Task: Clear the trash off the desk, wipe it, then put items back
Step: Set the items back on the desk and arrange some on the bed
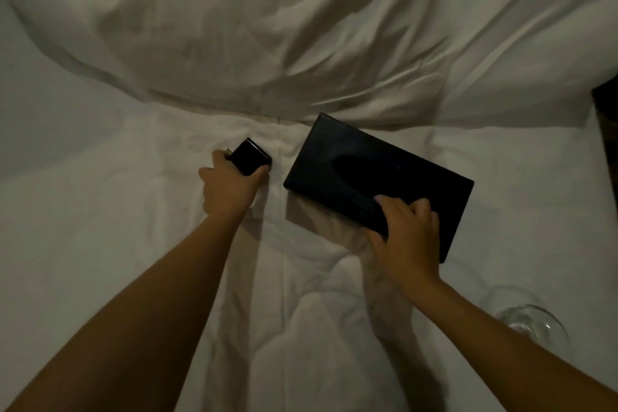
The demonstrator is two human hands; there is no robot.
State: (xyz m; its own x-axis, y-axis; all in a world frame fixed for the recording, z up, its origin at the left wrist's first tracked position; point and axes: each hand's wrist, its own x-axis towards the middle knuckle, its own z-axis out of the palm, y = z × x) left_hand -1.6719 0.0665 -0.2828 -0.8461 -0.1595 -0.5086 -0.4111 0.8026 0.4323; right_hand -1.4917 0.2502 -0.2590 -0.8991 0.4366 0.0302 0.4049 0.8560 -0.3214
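Black against white bedding: the fingers (419, 207) of a person's right hand (406, 237) curl over the top face of a flat, dark tissue box (378, 170), thumb tucked at its near long edge, grasping it close to the right-hand end. The fingers (262, 172) and thumb of the left hand (230, 187) wrap the sides of a small black box (251, 157) and hold it from the near side.

Both boxes sit over a rumpled white sheet (100, 244), just beside each other but apart. Whether either is lifted clear of the fabric cannot be told. The tissue box's long axis runs on a diagonal, from far left to near right, so most of its length reaches away from the gripping hand towards the small box. A heaped white duvet (301, 27) fills the far side of the bed.

An empty stemmed glass (531, 321) lies on the sheet near the right forearm. A dark edge (607, 130) shows at the right border; what it belongs to is unclear, and no desk is in view.

With one item in each hand, the person appears to be at the putting-back or setting-aside stage. The right hand's off-centre hold suggests the long box may tip at its far end when carried.
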